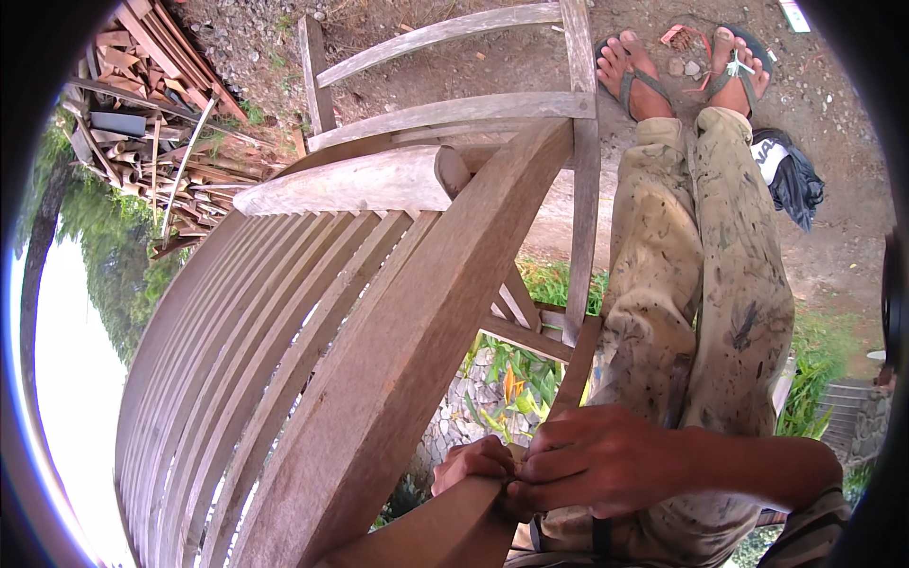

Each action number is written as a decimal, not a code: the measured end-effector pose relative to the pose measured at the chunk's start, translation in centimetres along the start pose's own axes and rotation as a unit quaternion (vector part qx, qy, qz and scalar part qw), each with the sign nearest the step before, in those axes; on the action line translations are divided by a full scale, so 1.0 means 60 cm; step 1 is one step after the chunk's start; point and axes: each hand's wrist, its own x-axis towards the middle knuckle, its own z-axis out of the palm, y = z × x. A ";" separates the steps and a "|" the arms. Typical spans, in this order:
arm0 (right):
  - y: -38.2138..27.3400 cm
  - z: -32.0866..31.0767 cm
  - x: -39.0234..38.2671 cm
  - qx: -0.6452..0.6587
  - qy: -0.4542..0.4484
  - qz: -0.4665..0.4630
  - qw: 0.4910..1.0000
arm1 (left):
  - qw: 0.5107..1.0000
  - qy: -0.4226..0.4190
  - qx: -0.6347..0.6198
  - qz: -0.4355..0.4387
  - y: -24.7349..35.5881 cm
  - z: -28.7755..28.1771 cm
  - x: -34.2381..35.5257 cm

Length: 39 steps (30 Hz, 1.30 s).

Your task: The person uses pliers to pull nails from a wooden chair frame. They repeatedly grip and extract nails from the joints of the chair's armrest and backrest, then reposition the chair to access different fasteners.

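My right hand [606,462] reaches in sideways, fingers curled on a wooden bar [431,532]. My left hand [471,464] curls beside it; I can't tell its grip. The slatted chair [402,355] is left of them.

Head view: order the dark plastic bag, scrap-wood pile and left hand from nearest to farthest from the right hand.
1. Left hand: immediately left of the right hand.
2. Dark plastic bag: upper right.
3. Scrap-wood pile: far upper left.
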 end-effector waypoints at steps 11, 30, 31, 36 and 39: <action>0.003 0.000 -0.004 0.012 0.009 -0.011 1.000 | 1.000 -0.017 0.004 -0.001 0.006 0.004 0.005; 0.008 -0.013 0.005 0.023 -0.020 -0.005 1.000 | 1.000 0.007 -0.021 -0.004 -0.008 0.013 -0.003; 0.008 -0.012 0.006 0.025 -0.016 -0.007 1.000 | 1.000 0.006 -0.021 -0.006 -0.007 0.014 -0.003; 0.015 -0.011 0.004 0.052 -0.017 0.001 0.998 | 1.000 0.007 -0.023 -0.009 -0.005 0.019 -0.001; 0.007 -0.016 0.007 0.060 -0.034 0.013 0.998 | 1.000 0.005 -0.028 -0.013 -0.007 0.022 -0.003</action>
